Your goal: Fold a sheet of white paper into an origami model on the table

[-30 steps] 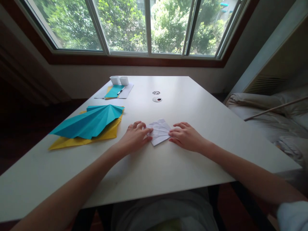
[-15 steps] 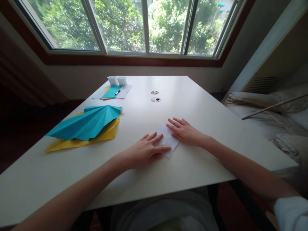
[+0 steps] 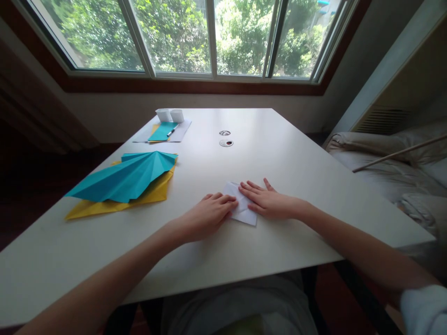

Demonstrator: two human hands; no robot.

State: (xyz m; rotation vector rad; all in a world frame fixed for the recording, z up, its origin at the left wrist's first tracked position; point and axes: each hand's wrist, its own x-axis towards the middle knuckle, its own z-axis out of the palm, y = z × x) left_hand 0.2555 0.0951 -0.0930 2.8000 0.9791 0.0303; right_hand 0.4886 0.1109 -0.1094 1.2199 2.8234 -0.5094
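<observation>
A small folded sheet of white paper [image 3: 244,216] lies on the table in front of me, creased across its surface. At its left edge my left hand [image 3: 212,213] is closed, fingers drawn together, with the thumb mostly hidden underneath. My right hand [image 3: 267,200] rests flat over the paper's upper right part, its fingers stretched out and the forefinger or thumb side partly apart from the rest. Part of the sheet is covered by both hands.
On the left, a pleated turquoise paper [image 3: 131,179] overlaps a folded yellow paper [image 3: 153,194]. Farther back are two white cups [image 3: 170,115], turquoise sheets [image 3: 162,131] and a pen [image 3: 172,130]. Two round fittings [image 3: 226,143] sit mid-table. A sofa [image 3: 373,158] stands to the right.
The white paper has turned a little on the table. My left fingers have drawn in from lying spread on it to its left edge; my right hand has shifted slightly down and left.
</observation>
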